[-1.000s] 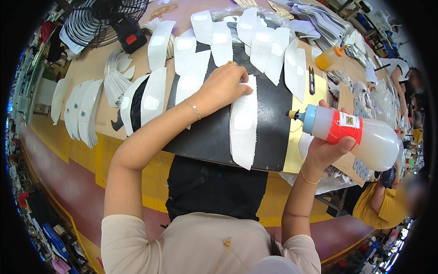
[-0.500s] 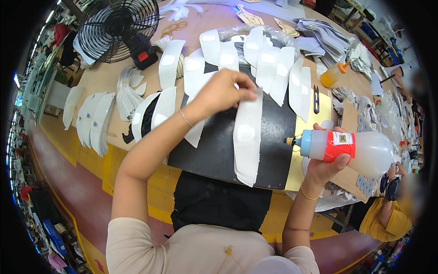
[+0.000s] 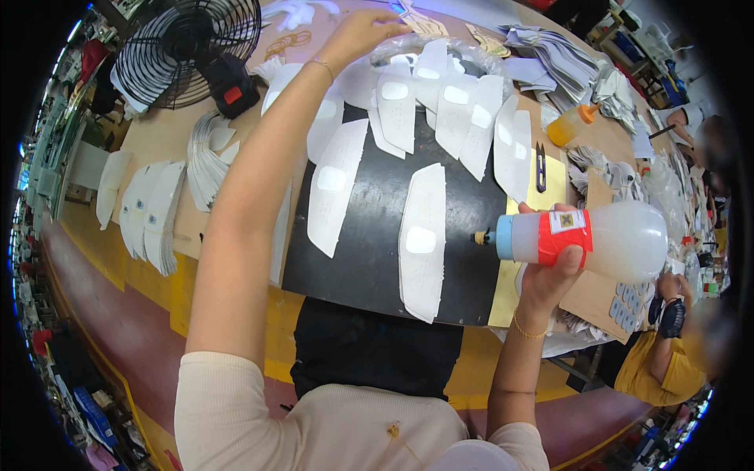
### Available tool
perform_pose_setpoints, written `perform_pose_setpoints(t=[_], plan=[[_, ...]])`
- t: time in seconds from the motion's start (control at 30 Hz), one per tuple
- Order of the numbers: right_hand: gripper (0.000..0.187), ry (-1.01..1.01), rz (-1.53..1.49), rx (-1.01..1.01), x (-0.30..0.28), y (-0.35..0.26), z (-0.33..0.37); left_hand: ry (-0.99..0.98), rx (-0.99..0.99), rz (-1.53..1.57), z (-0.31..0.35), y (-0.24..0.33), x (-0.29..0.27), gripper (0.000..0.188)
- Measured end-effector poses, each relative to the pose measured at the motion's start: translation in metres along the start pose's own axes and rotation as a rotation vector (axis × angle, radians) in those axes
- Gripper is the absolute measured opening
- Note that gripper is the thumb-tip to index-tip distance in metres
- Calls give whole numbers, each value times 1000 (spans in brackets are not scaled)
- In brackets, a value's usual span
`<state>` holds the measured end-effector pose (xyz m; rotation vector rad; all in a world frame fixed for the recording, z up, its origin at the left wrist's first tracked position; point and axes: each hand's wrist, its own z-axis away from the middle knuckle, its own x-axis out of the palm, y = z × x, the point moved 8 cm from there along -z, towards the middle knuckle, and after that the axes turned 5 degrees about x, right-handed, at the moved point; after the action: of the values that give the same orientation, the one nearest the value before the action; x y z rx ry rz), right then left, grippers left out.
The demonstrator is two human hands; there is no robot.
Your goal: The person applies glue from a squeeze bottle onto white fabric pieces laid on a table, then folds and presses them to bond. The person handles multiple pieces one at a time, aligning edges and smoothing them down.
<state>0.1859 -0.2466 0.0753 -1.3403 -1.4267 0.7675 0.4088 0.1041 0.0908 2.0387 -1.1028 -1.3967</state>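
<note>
My right hand (image 3: 547,279) is wrapped round a translucent squeeze bottle (image 3: 628,242) with a red label band and a light blue collar. The bottle lies on its side in the air, its dark nozzle pointing left over the black mat (image 3: 377,271). Stretched far across the table, my left hand (image 3: 363,38) has its fingers extended and nothing visible in them, close to a patterned cut piece (image 3: 424,22). A small stack of long white pieces (image 3: 422,271) lies on the mat's near edge. Another white piece (image 3: 334,188) lies to its left, and several overlap behind.
A black fan (image 3: 192,47) stands at the far left. Bundles of white pieces (image 3: 153,212) line the left edge. On the right are thread snips (image 3: 541,166), an orange-capped bottle (image 3: 569,125) and stacked sheets (image 3: 554,59). Another person in a yellow top (image 3: 667,369) is at the right.
My left hand has let go of the top end of the near white stack and moved far forward and left. The bottle has shifted slightly left and up in my right hand.
</note>
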Motion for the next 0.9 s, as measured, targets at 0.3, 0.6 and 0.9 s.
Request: perform_pose_setpoints(t=[0.3, 0.6, 0.9], plan=[[55, -245, 130, 72, 50, 27, 3, -174, 429, -211, 252, 156, 31, 30], [46, -501, 454, -123, 110, 16, 2, -211, 414, -197, 315, 162, 67, 48], [29, -499, 442, -151, 132, -1, 9, -163, 435, -188, 319, 165, 66, 45]])
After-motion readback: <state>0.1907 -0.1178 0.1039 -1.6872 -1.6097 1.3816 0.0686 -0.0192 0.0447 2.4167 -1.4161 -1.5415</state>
